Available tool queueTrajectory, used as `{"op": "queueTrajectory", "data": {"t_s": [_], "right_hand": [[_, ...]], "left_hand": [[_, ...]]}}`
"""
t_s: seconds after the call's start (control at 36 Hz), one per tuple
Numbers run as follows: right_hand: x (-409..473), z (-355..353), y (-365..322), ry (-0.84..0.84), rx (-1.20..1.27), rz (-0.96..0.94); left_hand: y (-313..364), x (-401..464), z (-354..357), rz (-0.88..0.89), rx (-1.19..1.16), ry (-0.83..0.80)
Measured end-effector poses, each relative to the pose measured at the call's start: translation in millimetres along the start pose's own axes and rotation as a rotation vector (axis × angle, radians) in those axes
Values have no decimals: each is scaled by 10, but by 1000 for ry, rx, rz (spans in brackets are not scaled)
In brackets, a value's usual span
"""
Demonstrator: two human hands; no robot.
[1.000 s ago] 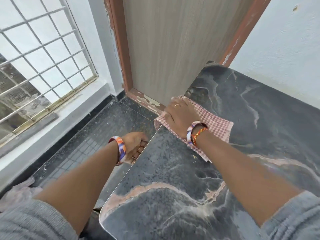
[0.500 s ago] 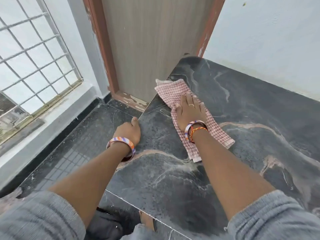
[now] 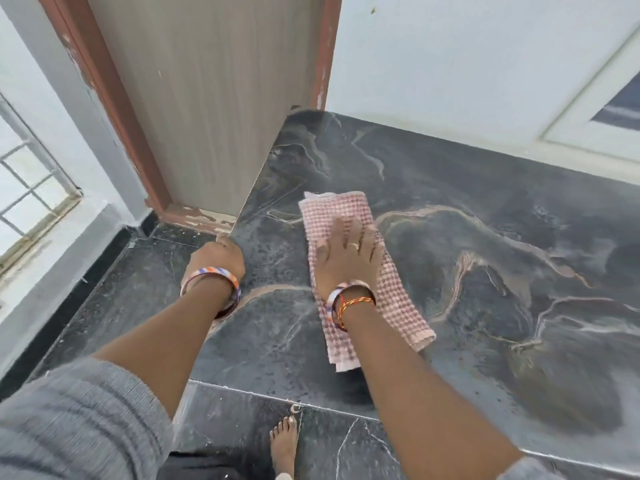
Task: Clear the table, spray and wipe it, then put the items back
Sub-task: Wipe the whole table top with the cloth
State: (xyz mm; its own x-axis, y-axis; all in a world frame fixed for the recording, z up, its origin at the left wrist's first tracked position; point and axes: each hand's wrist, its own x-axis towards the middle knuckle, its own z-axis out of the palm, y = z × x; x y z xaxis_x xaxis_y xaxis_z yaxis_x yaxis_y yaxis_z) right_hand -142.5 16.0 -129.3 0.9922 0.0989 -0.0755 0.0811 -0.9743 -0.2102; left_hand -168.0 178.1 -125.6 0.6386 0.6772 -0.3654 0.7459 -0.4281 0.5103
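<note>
A dark marble table [image 3: 485, 220] with pale veins fills the right and middle of the head view. On its left part lies a pink checked cloth [image 3: 341, 207], folded long. My right hand [image 3: 349, 259] presses flat on the cloth's middle with fingers spread, and it is blurred by motion. My left hand [image 3: 218, 259] rests on the table's left edge, fingers curled over the rim and hidden. Both wrists wear bangles.
A wooden door [image 3: 214, 98] in a reddish frame stands just beyond the table's far-left corner. A white wall [image 3: 450, 64] runs along the table's back. A barred window [image 3: 31, 188] is at left. My bare foot [image 3: 284, 441] stands on the dark floor [image 3: 121, 306].
My right hand slid the cloth from the table's left edge near the door inward and toward the middle. My left hand rose from beside the table onto its left edge.
</note>
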Motion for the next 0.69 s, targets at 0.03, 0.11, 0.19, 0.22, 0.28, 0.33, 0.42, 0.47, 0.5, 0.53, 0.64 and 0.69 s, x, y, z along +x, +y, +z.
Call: {"op": "queueTrajectory", "data": {"t_s": [0.03, 0.11, 0.19, 0.22, 0.28, 0.33, 0.42, 0.47, 0.5, 0.53, 0.64, 0.69], "right_hand": [[-42, 17, -125, -28, -6, -113], [17, 2, -164, -66, -13, -225], [180, -62, 127, -49, 11, -78], [210, -92, 267, -42, 19, 1], [222, -160, 574, -26, 25, 159], [156, -229, 875, -8, 23, 301], [-35, -308, 1172, -1, 22, 447], [-201, -311, 1213, -9, 17, 478], [-289, -295, 1190, -8, 10, 479], [-374, -268, 1143, -2, 4, 471], [-689, -120, 728, 18, -10, 342], [-803, -33, 436, 8, -9, 218]], "left_hand": [[4, 0, -12, -6, 0, 2], [31, -3, -5, 2, 21, -3], [41, -13, 1, 8, 34, -11], [45, -38, 0, 9, 33, -15], [61, -75, -15, 25, 37, -18], [72, -107, -35, 42, 48, -23], [58, -91, -47, 78, 85, -24], [48, -101, -52, 113, 73, -4], [48, -109, -54, 139, 99, -1], [49, -120, -59, 158, 119, -7], [41, -126, -86, 243, 250, -12], [34, -151, -97, 262, 280, -19]]}}
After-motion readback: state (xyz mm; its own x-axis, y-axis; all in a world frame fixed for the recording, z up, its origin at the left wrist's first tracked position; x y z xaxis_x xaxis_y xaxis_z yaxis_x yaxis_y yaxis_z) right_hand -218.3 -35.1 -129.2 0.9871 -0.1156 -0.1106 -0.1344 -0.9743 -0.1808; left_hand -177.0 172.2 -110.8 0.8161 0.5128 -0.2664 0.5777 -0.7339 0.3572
